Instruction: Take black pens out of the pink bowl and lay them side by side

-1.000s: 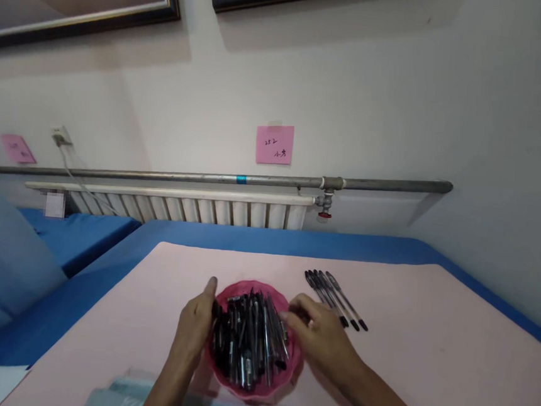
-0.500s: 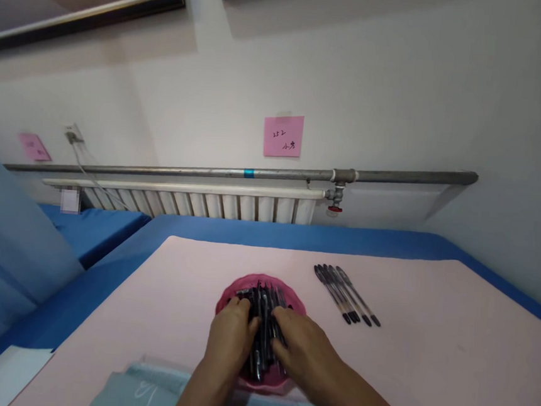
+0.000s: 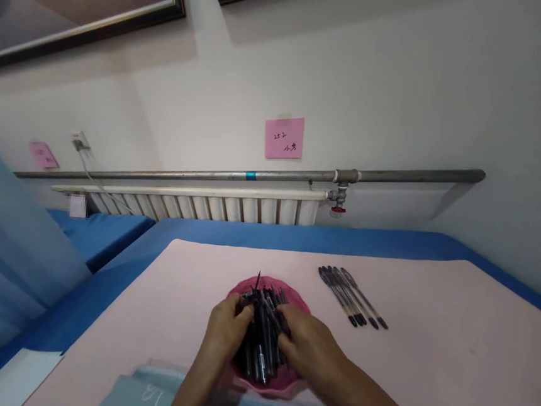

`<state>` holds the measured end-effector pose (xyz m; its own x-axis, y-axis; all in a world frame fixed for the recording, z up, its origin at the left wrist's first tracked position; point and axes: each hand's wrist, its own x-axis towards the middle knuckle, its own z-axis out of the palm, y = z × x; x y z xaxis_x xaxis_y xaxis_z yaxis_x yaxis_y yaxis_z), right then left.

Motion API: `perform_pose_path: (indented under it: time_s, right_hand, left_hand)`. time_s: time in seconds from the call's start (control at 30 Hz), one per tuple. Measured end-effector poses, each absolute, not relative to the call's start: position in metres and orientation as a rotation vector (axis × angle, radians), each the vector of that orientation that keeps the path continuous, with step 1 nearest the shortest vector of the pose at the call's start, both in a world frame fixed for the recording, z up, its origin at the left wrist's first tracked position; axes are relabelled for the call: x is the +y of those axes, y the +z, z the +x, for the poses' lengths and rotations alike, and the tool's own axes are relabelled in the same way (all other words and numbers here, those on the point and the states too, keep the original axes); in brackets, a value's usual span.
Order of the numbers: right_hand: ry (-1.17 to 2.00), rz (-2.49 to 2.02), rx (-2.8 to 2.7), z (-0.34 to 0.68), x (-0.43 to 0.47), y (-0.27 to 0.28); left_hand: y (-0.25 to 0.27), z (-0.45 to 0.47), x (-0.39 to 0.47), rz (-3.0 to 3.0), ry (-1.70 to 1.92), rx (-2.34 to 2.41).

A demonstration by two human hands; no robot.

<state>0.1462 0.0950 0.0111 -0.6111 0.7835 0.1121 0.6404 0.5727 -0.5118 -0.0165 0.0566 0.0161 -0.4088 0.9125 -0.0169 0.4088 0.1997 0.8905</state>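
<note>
A pink scalloped basket (image 3: 277, 390) full of dark pens (image 3: 261, 335) stands in front of me on the pink mat. My left hand (image 3: 230, 323) is at the basket's left side, thumb and fingers closed on a dark pen among the others. On the right side, my right hand (image 3: 308, 339) reaches over the rim, its fingers closed on pens in the pile; their tips are partly hidden. To the right of the basket, several black-capped clear pens (image 3: 352, 297) lie side by side in a slanted row.
The pink mat (image 3: 427, 356) covers a blue bed (image 3: 305, 236) against the wall. Folded light-blue cloth (image 3: 140, 397) lies at the near edge, with white paper (image 3: 19, 374) to the left. A radiator (image 3: 232, 207) and pipe (image 3: 396, 175) run behind; a blue curtain (image 3: 1, 255) hangs left.
My left hand has drawn back slightly toward the basket's left rim and its fingers have pinched together. One pen now sticks up at the far side of the pile. The view has shifted slightly.
</note>
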Motion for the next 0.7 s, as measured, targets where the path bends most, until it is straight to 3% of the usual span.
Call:
perform_pose_path:
  time_s: [0.4,0.7]
  right_hand:
    - [1.146,-0.959,-2.076,0.15,0.084,0.024]
    - [1.181,-0.877,-2.158,0.15,0.077,0.026]
  left_hand:
    - [0.034,-0.017,0.051,0.564,1.528,1.137]
    - [0.034,-0.015,0.053,0.446,1.609,1.023]
